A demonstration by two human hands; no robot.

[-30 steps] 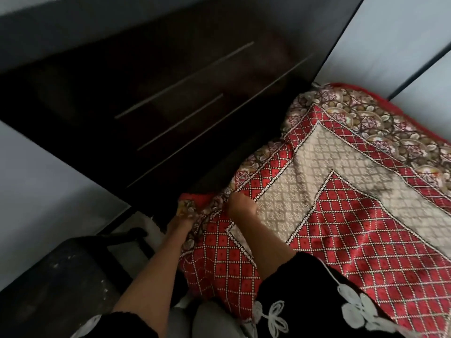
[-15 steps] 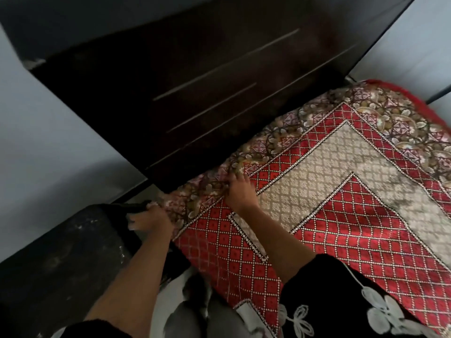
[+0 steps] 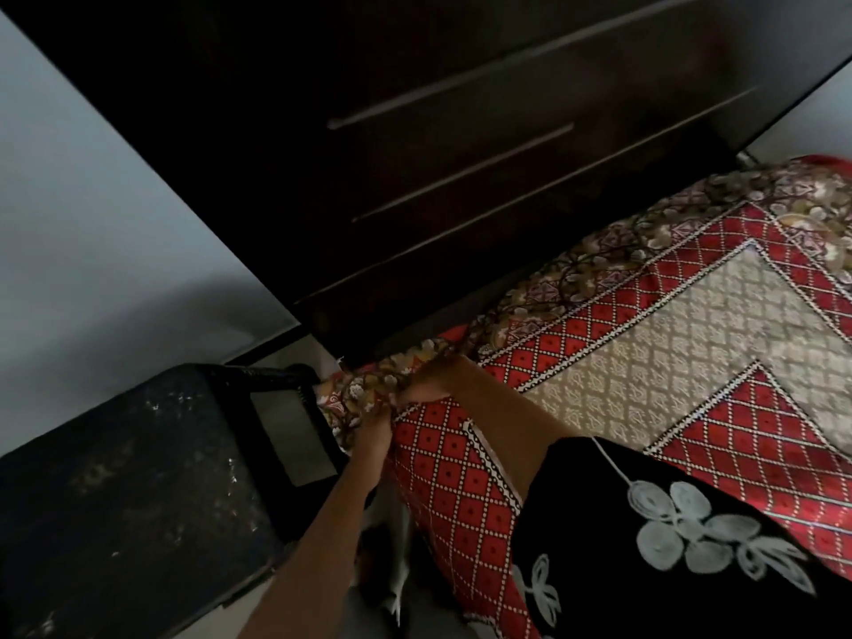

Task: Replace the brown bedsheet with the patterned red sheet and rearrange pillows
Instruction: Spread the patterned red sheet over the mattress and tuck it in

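**Q:** Head view. How do your hands lie at the bed corner?

**A:** Both forearms reach forward to the corner of the patterned red sheet [image 3: 613, 362], just below the dark headboard [image 3: 415, 154]. My left hand [image 3: 371, 435] is curled round the bunched floral border of the sheet at that corner. My right hand [image 3: 431, 382], touching the left one, grips the same fold from above, wrist bent downward.

**Q:** What is hidden or unclear?

**A:** The fingertips of both hands are buried in the cloth, so I cannot tell how deep the hold goes. My right upper arm is covered by a black sleeve [image 3: 668, 546] and cut off at the frame edge.

**Q:** Materials and shapes?

**A:** The sheet is thin printed cloth: red diamond lattice, beige lattice band, brown floral border, spread flat over the bed beside the headboard. The headboard is dark, glossy, with straight pale grooves. A black speckled chair [image 3: 138, 491] stands left of the corner.
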